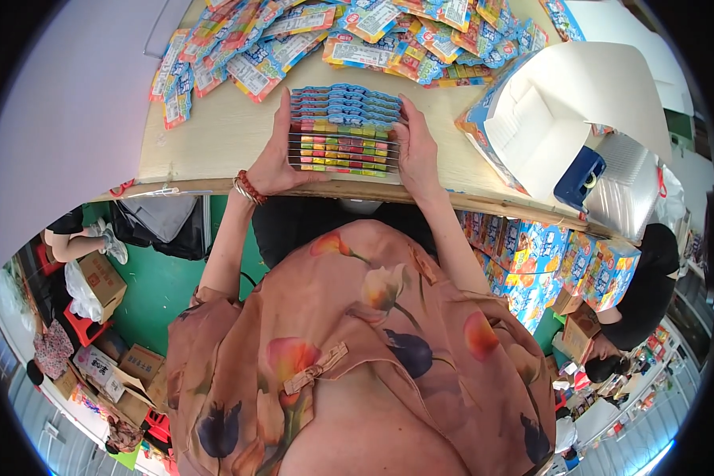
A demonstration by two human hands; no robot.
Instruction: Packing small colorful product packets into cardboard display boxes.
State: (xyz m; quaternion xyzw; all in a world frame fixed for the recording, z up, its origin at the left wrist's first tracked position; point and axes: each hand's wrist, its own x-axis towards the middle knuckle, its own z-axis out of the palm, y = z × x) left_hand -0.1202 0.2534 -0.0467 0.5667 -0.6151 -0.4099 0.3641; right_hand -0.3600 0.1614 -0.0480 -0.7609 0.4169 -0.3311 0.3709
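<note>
Your left hand (276, 155) and right hand (415, 151) press in from either side on a fanned stack of packets (343, 131) lying flat on the wooden table (214, 135), just back from its near edge. The fingers of each hand are stretched long and only slightly curled, laid against the stack's side edges, with the thumbs low at the near corners. Neither hand closes around it; the two palms squeeze toward each other, which is likely how you keep the overlapped packets square and stepped evenly, blue tops showing in rows above the coloured strips. Beyond the stack, a loose heap of packets (325, 36) of the same kind spreads across the far side of the table, within reach. To your right an open white carton (579, 103) with a blue printed outside lies tipped with its mouth toward you, a blue tape dispenser (579, 178) touching its lower edge. Printed boxes (555, 258) are stacked below the table on that side.
</note>
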